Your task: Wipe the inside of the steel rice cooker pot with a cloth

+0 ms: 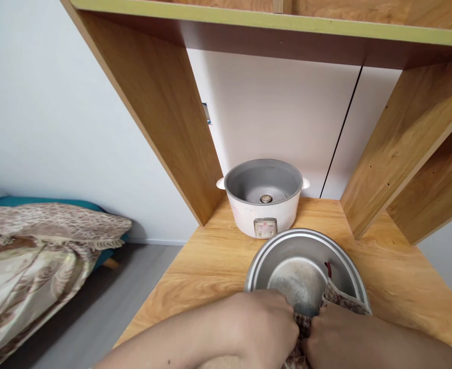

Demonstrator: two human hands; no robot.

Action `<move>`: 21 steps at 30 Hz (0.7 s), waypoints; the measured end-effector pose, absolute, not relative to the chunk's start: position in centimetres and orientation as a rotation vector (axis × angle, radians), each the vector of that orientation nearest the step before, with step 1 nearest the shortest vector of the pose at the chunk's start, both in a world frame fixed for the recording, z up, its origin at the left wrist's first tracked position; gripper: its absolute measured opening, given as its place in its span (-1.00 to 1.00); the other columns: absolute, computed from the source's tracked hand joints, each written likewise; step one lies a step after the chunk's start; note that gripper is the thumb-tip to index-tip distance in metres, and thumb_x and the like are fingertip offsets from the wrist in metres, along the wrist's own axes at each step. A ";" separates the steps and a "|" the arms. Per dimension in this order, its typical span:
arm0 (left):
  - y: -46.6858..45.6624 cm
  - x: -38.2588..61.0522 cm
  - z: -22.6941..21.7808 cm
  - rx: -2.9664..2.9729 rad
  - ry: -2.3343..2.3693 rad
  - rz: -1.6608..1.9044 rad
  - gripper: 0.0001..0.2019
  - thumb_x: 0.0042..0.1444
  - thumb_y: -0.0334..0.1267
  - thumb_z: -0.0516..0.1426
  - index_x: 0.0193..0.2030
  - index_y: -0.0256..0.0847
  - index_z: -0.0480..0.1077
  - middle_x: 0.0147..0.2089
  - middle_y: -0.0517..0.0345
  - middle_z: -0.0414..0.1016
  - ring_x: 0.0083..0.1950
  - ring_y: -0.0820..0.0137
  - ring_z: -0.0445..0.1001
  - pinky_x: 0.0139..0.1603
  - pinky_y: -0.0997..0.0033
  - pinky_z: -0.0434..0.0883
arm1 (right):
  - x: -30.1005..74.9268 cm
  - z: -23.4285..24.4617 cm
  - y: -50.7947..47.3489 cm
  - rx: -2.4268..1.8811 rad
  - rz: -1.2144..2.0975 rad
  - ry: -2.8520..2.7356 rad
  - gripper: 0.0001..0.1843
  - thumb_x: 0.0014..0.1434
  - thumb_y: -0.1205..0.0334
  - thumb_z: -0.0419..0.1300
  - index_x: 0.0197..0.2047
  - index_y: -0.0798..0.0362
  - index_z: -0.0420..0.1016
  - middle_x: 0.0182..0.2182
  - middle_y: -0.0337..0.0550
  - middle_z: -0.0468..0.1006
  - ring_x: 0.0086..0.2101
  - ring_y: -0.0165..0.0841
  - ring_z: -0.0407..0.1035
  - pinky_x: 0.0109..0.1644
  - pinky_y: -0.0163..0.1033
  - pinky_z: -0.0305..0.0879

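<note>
A metal inner pot stands on the wooden desk, close to me. Both hands meet at its near rim. My left hand is closed around a patterned brown cloth and the pot's edge. My right hand is also closed on that cloth, which drapes over the right side of the rim and into the pot. Behind the pot sits a white rice cooker body, open and hollow, with a small round sensor at its bottom.
Wooden shelf uprights flank the desk on the left and right, with a shelf board overhead. A white wall stands behind. A bed with a patterned blanket lies at the lower left, beside grey floor.
</note>
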State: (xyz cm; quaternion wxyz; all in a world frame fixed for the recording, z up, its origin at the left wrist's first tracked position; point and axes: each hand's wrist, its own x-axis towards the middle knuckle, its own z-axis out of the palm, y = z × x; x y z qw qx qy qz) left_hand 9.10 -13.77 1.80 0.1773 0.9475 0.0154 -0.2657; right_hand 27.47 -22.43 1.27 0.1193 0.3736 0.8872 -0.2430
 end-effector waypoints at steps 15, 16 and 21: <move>-13.6 8.8 1.4 2.699 0.041 -0.776 -0.75 -0.02 -0.08 0.35 -0.57 -0.14 0.49 -0.60 0.12 0.51 -0.59 0.29 0.35 -0.48 0.22 0.36 | 26.2 -0.4 -23.3 1.136 -0.406 2.553 -0.65 0.34 0.12 0.38 -0.47 0.06 0.63 -0.54 -0.09 0.65 -0.58 -0.33 0.36 -0.50 -0.17 -0.06; -13.7 8.8 1.5 2.700 0.037 -0.792 -0.76 -0.02 -0.08 0.35 -0.55 -0.14 0.51 -0.59 0.12 0.53 -0.59 0.28 0.36 -0.48 0.22 0.36 | 26.1 -0.4 -23.4 1.154 -0.403 2.518 -0.66 0.34 0.14 0.38 -0.47 0.06 0.63 -0.55 -0.08 0.65 -0.58 -0.32 0.37 -0.50 -0.17 -0.06; -13.7 9.1 1.9 2.691 0.030 -0.801 -0.65 -0.04 -0.05 0.37 -0.64 -0.14 0.37 -0.61 0.11 0.50 -0.62 0.33 0.31 -0.52 0.25 0.33 | 26.2 -0.6 -23.3 1.210 -0.457 2.537 -0.71 0.32 0.21 0.36 -0.46 0.06 0.65 -0.53 -0.08 0.66 -0.58 -0.32 0.36 -0.49 -0.17 -0.02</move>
